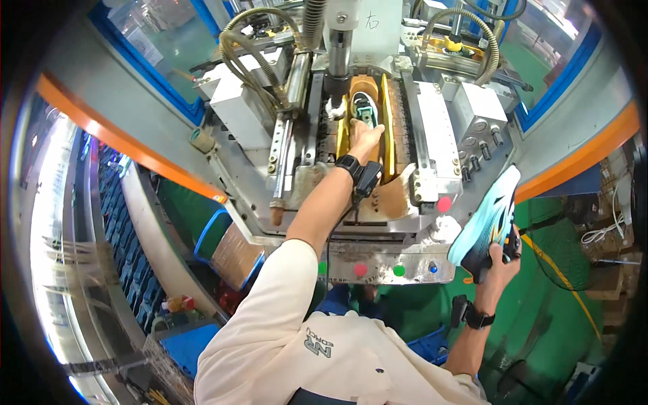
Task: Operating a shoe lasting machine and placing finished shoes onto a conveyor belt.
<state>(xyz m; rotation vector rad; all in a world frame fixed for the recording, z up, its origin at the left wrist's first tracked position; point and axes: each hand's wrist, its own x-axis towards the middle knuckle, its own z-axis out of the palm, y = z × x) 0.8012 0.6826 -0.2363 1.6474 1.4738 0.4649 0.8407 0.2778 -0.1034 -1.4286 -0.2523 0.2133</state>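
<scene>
Hoses (260, 11) arch beyond your left hand (365, 138), at a white-rimmed shoe (364, 108) between yellow plates (387, 121), grip unclear; your right hand (498, 266) clasps a teal shoe (487, 216) above green floor (520, 324).

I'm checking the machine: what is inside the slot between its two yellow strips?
Inside the slot, what looks like a shoe shows white, dark and green parts. The left hand covers the nearer end, so what lies beneath it cannot be seen.

Factory w/shop: big metal mach. (435, 128) w/ ribbed hoses (313, 23), green flr. (513, 324)
</scene>
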